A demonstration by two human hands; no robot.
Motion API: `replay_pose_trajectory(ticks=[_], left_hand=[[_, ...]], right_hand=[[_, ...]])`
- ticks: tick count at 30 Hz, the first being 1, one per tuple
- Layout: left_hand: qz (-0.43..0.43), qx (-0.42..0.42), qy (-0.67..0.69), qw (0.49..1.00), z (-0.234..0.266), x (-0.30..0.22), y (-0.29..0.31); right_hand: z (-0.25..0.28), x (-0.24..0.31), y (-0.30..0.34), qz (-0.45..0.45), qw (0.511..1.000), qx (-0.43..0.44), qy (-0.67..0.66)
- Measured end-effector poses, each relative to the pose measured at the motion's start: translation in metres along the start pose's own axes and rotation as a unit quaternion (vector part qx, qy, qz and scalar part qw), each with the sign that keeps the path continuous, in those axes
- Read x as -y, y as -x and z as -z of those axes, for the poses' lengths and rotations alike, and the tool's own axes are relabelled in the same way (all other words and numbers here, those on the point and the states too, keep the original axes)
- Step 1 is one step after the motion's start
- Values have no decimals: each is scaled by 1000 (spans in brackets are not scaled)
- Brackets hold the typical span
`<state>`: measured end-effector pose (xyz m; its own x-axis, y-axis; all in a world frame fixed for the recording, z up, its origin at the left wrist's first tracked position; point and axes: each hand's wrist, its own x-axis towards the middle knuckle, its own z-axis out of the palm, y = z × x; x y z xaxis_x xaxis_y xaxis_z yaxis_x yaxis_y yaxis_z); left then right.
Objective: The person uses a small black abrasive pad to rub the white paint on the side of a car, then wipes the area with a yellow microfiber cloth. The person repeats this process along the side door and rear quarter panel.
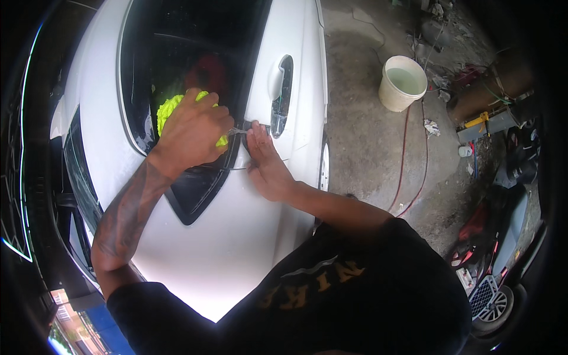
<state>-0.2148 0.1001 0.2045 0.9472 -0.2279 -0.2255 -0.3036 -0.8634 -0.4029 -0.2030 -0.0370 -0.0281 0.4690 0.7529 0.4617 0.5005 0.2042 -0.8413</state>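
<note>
My left hand [195, 131] is closed around a bunched neon-yellow cloth [170, 110], pressed on the dark side window [171, 44] of a white car [284, 204]. My right hand [267, 165] lies flat against the body by the rear door edge, its fingers stretched out, just below the door handle [284, 89]. A small clear wet-looking streak [238, 131] shows between the two hands. Under my wrists sits the small pointed rear quarter window [192, 198]. The palm side of my left hand is hidden by its back.
On the concrete floor to the right stands a white bucket [403, 84] holding cloudy liquid. Red hoses [404, 157] trail over the floor below it. At the far right lie a yellow-handled tool [476, 120], a wheel [496, 306] and assorted car parts.
</note>
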Motion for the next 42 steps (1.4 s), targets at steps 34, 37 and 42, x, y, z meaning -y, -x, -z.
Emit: replay_pose_trajectory(ticks=[34,37,42], left_hand=[[77,-260,54,961,46,56,-2],[93,-232,55,967,43,57,0],[93,-257,47,961,47,54,-1]], right_hand=[[50,-86,-175,-255,961,-57,89],[33,-89,-159,-242,967,-43,63],[55,-78,-177,-232,969,-54,59]])
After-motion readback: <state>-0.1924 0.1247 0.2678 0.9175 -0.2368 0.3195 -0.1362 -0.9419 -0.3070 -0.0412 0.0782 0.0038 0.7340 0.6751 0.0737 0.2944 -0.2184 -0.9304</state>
